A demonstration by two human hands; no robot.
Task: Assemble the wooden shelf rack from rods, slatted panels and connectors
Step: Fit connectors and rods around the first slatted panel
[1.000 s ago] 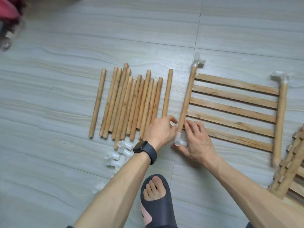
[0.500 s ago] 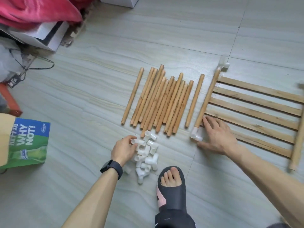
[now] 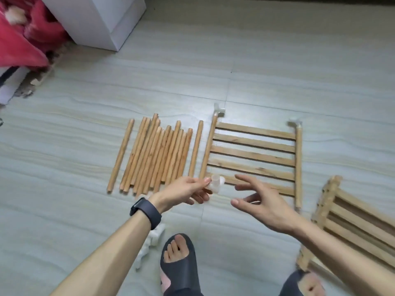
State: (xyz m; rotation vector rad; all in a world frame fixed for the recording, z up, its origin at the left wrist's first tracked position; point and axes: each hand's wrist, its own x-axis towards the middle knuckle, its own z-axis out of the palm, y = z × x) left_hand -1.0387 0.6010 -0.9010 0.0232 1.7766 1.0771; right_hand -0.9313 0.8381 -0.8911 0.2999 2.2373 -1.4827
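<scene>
Left hand (image 3: 183, 191) just before the near-left corner of the slatted panel (image 3: 252, 155), grip narrow: thumb and fingertips pinching one white connector (image 3: 215, 184). Right hand (image 3: 264, 202) over the near edge of the same panel, grip wide, fingers spread and nearly straight, holding nothing, near the connector but apart from it. Slatted panel flat on the floor (image 3: 277, 71), one rod along each side, corner connectors (image 3: 220, 108) fitted at the two far ends. Loose rods (image 3: 156, 154) side by side just left of the panel. Heap of spare connectors (image 3: 157, 231) nearer than the panel, partly hidden under the left forearm. Stack of further panels (image 3: 359, 227) to the right of the panel. White box (image 3: 96, 20) far behind the panel to the left, inside not visible.
</scene>
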